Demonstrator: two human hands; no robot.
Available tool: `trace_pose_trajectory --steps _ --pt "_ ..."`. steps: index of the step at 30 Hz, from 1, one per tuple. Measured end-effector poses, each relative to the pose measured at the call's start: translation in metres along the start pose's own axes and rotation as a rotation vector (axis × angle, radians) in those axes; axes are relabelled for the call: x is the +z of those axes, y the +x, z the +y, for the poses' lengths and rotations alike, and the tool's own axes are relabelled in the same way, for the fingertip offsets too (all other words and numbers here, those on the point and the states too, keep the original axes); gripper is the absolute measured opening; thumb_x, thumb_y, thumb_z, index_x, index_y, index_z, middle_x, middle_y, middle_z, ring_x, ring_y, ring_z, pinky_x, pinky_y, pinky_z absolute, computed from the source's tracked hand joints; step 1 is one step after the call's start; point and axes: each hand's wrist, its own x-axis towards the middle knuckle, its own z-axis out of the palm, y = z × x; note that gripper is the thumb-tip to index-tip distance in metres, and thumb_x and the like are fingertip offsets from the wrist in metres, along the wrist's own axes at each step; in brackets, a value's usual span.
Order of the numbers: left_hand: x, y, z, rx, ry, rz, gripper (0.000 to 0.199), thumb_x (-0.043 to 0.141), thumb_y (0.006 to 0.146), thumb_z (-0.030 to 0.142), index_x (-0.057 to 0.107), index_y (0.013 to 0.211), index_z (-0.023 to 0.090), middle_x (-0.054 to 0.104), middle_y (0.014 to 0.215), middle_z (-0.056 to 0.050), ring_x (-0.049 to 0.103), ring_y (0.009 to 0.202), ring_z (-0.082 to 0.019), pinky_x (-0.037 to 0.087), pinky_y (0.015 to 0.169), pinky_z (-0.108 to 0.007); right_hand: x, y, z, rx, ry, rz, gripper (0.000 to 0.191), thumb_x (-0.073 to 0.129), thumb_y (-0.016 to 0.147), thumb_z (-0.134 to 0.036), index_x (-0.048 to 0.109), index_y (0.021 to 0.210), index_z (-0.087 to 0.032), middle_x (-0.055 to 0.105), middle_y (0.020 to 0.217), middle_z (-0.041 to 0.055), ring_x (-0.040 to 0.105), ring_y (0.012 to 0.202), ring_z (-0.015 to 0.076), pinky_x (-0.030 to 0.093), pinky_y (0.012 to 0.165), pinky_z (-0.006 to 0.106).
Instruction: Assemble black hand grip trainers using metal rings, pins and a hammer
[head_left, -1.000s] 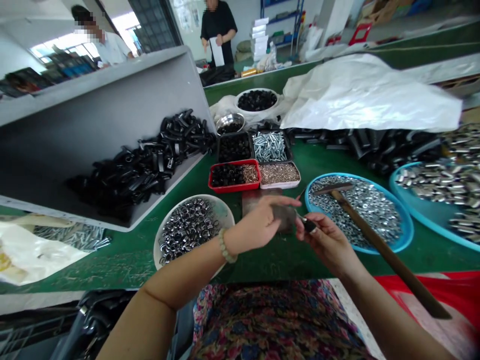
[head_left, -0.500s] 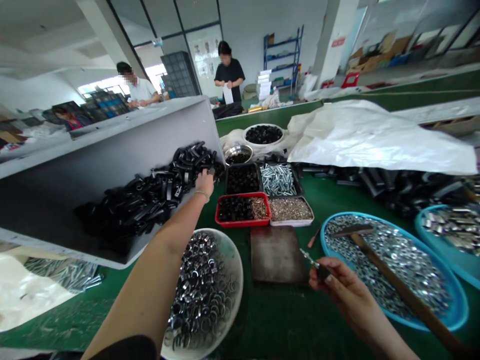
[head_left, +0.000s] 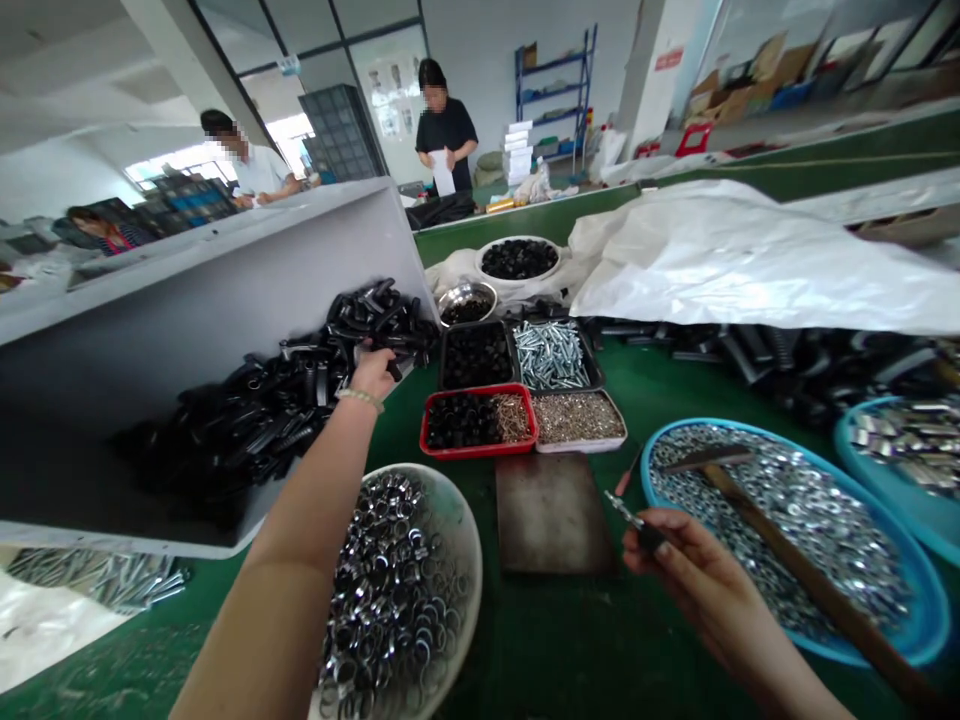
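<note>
One left hand (head_left: 373,376): loosely curled at black parts (head_left: 300,385) | right hand (head_left: 686,555): pinching bolt (head_left: 624,510)

Head view: looks forward and steeply down from the wearer's head, over the counter (head_left: 555,640).
Right hand (head_left: 701,565): seen from above and behind, close.
Left hand (head_left: 371,375): caught from behind, farther out.
Grey bin (head_left: 225,290): faced at a slant, into its open side.
Blue shelf (head_left: 555,95): taken in far off, beyond the counter.
</note>
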Motion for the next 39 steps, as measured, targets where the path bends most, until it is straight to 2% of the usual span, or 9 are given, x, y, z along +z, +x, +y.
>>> trace_pose_trajectory --steps 2,5,9,12,18,24,31,34,39 --pt "-0.016 -0.038 -0.001 -0.038 -0.001 -0.048 0.042 0.051 0.083 0.002 0.051 0.118 0.025 0.062 0.084 0.001 0.059 0.065 -0.008 0.045 0.055 -0.017 0.01 -0.003 -0.002 -0.043 -0.067 -0.067 0.025 0.072 0.078 -0.041 0.063 0.095 -0.024 0.071 0.082 0.0047 0.07 0.073 0.0179 0.058 0.072 0.032" --pt "-0.027 -0.119 -0.018 -0.12 -0.02 -0.305 0.028 0.061 0.083 0.02 0.054 0.109 0.024 0.061 0.081 0.0 0.057 0.059 -0.01 0.044 0.049 -0.02 0.03 -0.008 -0.004 -0.138 -0.217 -0.186 0.018 0.064 0.086 -0.034 0.06 0.1 -0.023 0.071 0.088 0.0044 0.07 0.078 0.0168 0.057 0.076 0.032" --pt "-0.018 -0.226 -0.059 -0.363 -0.019 -0.463 0.041 0.074 0.073 0.023 0.048 0.103 0.026 0.058 0.08 0.004 0.058 0.062 -0.01 0.048 0.053 -0.021 0.051 -0.015 -0.004 -0.346 -0.502 -0.263 0.022 0.051 0.091 -0.021 0.056 0.112 -0.026 0.068 0.098 0.0033 0.068 0.088 0.0152 0.055 0.081 0.031" --pt "-0.004 -0.265 -0.085 -0.445 -0.089 -0.501 0.043 0.075 0.072 0.024 0.044 0.101 0.024 0.056 0.077 0.005 0.055 0.062 -0.008 0.047 0.055 -0.02 0.059 -0.024 -0.003 -0.476 -0.726 -0.274 0.028 0.05 0.09 -0.015 0.056 0.115 -0.026 0.068 0.1 0.0036 0.067 0.091 0.0159 0.055 0.08 0.03" --pt "0.011 -0.275 -0.092 -0.413 -0.047 -0.633 0.042 0.075 0.071 0.027 0.045 0.1 0.022 0.052 0.07 0.006 0.048 0.056 -0.006 0.037 0.051 -0.016 0.057 -0.039 -0.006 -0.413 -0.6 -0.3 0.02 0.043 0.094 -0.018 0.05 0.113 -0.022 0.069 0.091 0.0037 0.068 0.082 0.0143 0.056 0.075 0.029" --pt "-0.001 -0.273 -0.094 -0.354 0.323 -0.858 0.04 0.074 0.072 0.03 0.05 0.102 0.019 0.054 0.075 0.005 0.044 0.056 -0.005 0.035 0.053 -0.019 0.035 -0.046 -0.022 -0.417 -0.873 -0.603 0.023 0.047 0.092 -0.017 0.055 0.113 -0.021 0.068 0.1 0.0076 0.066 0.093 0.0171 0.053 0.083 0.033" --pt "-0.011 -0.28 -0.096 -0.164 0.338 -1.081 0.036 0.075 0.072 0.024 0.053 0.1 0.02 0.063 0.089 0.0 0.06 0.08 -0.013 0.046 0.076 -0.027 0.034 -0.048 -0.019 0.014 -0.234 -0.611 0.023 0.054 0.093 -0.027 0.041 0.112 -0.021 0.069 0.089 0.0031 0.069 0.078 0.0135 0.056 0.072 0.031" --pt "-0.01 -0.288 -0.097 -0.131 0.286 -1.029 0.036 0.079 0.067 0.02 0.056 0.094 0.02 0.068 0.093 -0.003 0.064 0.087 -0.018 0.047 0.083 -0.031 0.036 -0.045 -0.018 0.16 -0.072 -0.624 0.038 0.065 0.087 -0.033 0.037 0.11 -0.021 0.07 0.083 0.0012 0.07 0.069 0.0129 0.056 0.066 0.028" --pt "-0.011 -0.294 -0.106 -0.194 0.134 -0.888 0.035 0.077 0.07 0.024 0.053 0.095 0.02 0.07 0.085 -0.001 0.065 0.069 -0.015 0.05 0.071 -0.03 0.045 -0.044 -0.016 0.171 0.013 -0.544 0.037 0.069 0.083 -0.036 0.041 0.102 -0.021 0.07 0.08 -0.0006 0.069 0.066 0.0109 0.055 0.063 0.025"
